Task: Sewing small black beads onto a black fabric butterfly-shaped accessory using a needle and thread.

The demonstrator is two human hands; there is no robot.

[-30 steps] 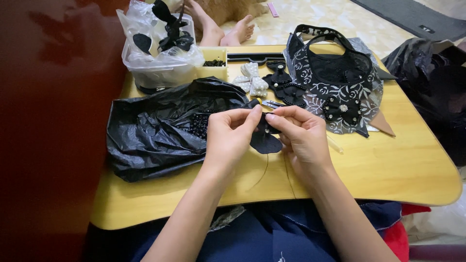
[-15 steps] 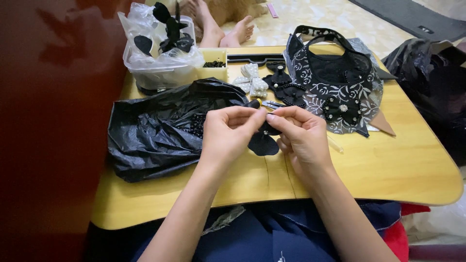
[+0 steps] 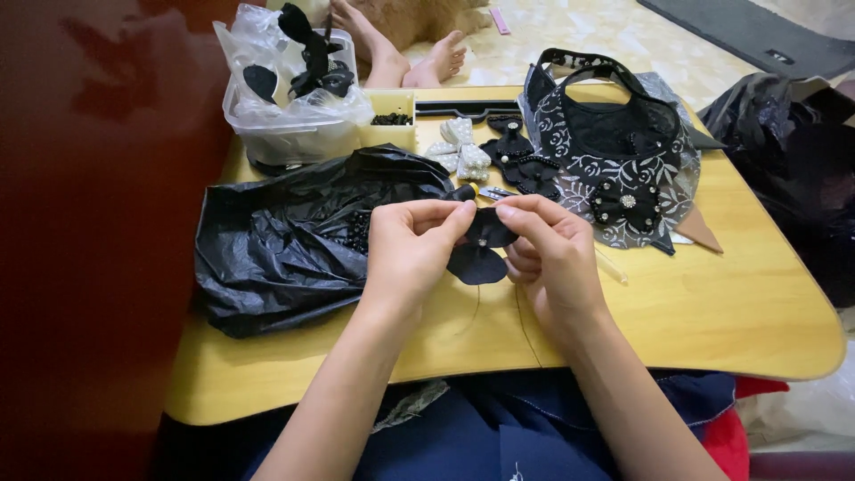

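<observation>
Along the left edge of the frame I see only a dark red surface (image 3: 80, 223), glossy and blurred; I cannot tell what it is. Next to it, at the upper left, a clear plastic tub (image 3: 285, 125) lined with a bag holds black bows, its lower part hidden behind a crumpled black plastic bag (image 3: 285, 240) that lies on the yellow table (image 3: 712, 312). Something beaded shows at the bag's right fold, too dark to make out.

In the middle of the frame my left hand (image 3: 411, 245) has thumb and forefinger pressed together on the top left of a small black fabric bow (image 3: 479, 251). The bow is held just above the table, at the frame's centre, between both hands. My right hand (image 3: 550, 254) pinches its right side, and the fingers cover much of it. A thin thread hangs below the bow, barely visible against the wood.

Behind the hands lie a white pearl bow (image 3: 463, 156) and a black bow (image 3: 517, 160). Right of centre sits a black lace visor (image 3: 614, 142). At the far right a second dark bag (image 3: 784, 160) is cut off by the frame. Bare feet (image 3: 410, 49) of another person show at the top.
</observation>
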